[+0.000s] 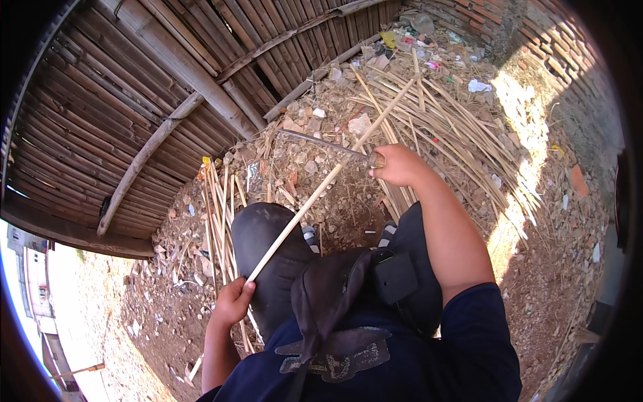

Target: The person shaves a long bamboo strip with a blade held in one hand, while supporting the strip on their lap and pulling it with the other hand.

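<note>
My left hand [232,301] is closed round the near end of a long pale bamboo strip [301,213], beside my left knee. The strip slants up and to the right across the front of me. My right hand [400,165] grips the handle of a long, thin-bladed knife [325,141]. Its dark blade points left and crosses the strip near my right fist. Whether the edge touches the strip, I cannot tell. My knees are bent, with the strip passing over the left one.
A large heap of split bamboo strips [462,141] lies ahead to the right. More strips [216,214] lie by my left knee. A bamboo-slat wall [134,114] rises at the left, a brick wall [569,53] at the far right. Rubble and litter cover the ground.
</note>
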`<state>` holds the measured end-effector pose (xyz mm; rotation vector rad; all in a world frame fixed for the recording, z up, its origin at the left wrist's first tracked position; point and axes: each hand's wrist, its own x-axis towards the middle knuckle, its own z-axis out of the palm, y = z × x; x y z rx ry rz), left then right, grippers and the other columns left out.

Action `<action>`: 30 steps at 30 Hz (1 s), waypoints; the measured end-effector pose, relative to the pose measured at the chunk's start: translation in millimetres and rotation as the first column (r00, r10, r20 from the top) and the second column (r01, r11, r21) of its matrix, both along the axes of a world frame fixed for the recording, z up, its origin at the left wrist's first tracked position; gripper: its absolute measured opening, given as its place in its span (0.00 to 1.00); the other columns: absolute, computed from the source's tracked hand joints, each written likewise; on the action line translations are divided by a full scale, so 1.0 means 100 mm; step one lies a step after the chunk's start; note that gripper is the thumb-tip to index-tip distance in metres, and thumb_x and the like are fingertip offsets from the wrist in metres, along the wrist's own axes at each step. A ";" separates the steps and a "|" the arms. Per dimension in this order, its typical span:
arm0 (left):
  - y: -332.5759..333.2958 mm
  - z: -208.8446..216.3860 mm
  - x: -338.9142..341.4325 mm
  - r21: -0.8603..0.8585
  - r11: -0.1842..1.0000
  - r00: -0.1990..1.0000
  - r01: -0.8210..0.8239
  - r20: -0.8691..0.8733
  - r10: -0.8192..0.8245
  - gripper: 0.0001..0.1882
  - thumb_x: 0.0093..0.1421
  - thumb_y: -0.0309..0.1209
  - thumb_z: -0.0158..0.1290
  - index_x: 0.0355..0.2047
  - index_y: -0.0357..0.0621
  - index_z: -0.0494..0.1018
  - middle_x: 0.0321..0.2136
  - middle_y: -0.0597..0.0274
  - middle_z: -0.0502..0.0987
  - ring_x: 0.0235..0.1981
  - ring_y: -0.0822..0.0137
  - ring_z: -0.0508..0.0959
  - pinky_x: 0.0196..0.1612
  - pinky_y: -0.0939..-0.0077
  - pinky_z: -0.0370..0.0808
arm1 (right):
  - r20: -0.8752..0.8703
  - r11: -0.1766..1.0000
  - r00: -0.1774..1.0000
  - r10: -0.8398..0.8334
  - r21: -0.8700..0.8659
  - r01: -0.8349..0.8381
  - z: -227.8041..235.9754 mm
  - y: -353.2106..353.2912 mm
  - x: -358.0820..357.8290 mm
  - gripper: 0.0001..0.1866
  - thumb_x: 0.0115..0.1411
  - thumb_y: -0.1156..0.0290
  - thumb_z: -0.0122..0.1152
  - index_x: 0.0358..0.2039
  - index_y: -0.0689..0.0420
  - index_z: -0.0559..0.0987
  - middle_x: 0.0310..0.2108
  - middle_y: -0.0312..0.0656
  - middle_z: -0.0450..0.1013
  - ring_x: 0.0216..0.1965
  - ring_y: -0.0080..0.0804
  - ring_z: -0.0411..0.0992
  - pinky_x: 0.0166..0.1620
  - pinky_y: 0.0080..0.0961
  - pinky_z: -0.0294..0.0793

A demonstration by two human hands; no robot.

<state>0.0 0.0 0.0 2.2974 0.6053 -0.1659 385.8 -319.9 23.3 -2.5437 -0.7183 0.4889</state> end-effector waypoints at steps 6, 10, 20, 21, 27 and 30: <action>-0.04 -0.06 -0.07 -0.071 0.997 1.000 -0.010 -0.003 0.009 0.25 0.70 0.46 0.51 0.23 0.38 0.67 0.15 0.61 0.67 0.20 0.71 0.64 0.24 0.67 0.65 | 0.031 0.985 0.985 0.169 -0.030 -0.168 0.00 0.05 -0.14 0.22 0.56 0.58 0.70 0.47 0.57 0.80 0.44 0.54 0.78 0.47 0.52 0.77 0.52 0.43 0.75; -0.05 0.01 -0.01 -0.036 0.999 1.000 -0.003 0.005 0.003 0.25 0.70 0.46 0.51 0.23 0.38 0.67 0.15 0.62 0.66 0.20 0.72 0.64 0.24 0.68 0.64 | -0.005 0.991 0.992 0.128 0.039 -0.128 -0.18 -0.02 0.04 0.26 0.56 0.57 0.70 0.51 0.59 0.79 0.46 0.55 0.78 0.49 0.53 0.76 0.53 0.43 0.74; 0.01 -0.02 -0.02 -0.036 0.999 1.000 -0.014 -0.012 0.014 0.25 0.70 0.47 0.50 0.24 0.38 0.68 0.15 0.60 0.67 0.21 0.70 0.65 0.26 0.67 0.66 | 0.039 0.980 0.980 0.194 -0.045 -0.192 0.16 0.17 -0.27 0.28 0.53 0.56 0.71 0.48 0.62 0.79 0.42 0.58 0.78 0.46 0.55 0.76 0.51 0.43 0.75; 0.03 -0.02 -0.02 -0.034 0.999 1.000 0.005 -0.004 -0.005 0.26 0.70 0.48 0.50 0.24 0.38 0.68 0.15 0.59 0.68 0.21 0.70 0.65 0.26 0.67 0.66 | 0.035 0.980 0.980 0.195 -0.040 -0.194 0.12 0.17 -0.24 0.28 0.53 0.56 0.71 0.48 0.62 0.79 0.42 0.58 0.78 0.46 0.55 0.76 0.51 0.43 0.75; 0.06 -0.08 -0.03 -0.054 0.998 1.000 -0.011 -0.007 0.010 0.27 0.69 0.50 0.51 0.24 0.38 0.69 0.16 0.58 0.68 0.21 0.68 0.66 0.27 0.66 0.67 | 0.103 0.997 0.993 -0.058 0.063 0.051 -0.20 -0.06 0.17 0.27 0.55 0.57 0.70 0.53 0.57 0.79 0.46 0.55 0.78 0.49 0.53 0.76 0.53 0.40 0.75; 0.06 -0.07 -0.02 -0.066 0.998 1.000 -0.009 -0.011 0.009 0.27 0.70 0.50 0.51 0.25 0.37 0.68 0.17 0.58 0.69 0.22 0.69 0.66 0.27 0.67 0.67 | 0.111 1.000 0.994 -0.017 0.020 0.015 -0.20 -0.05 0.11 0.27 0.55 0.58 0.69 0.54 0.57 0.79 0.46 0.55 0.78 0.50 0.52 0.76 0.53 0.40 0.75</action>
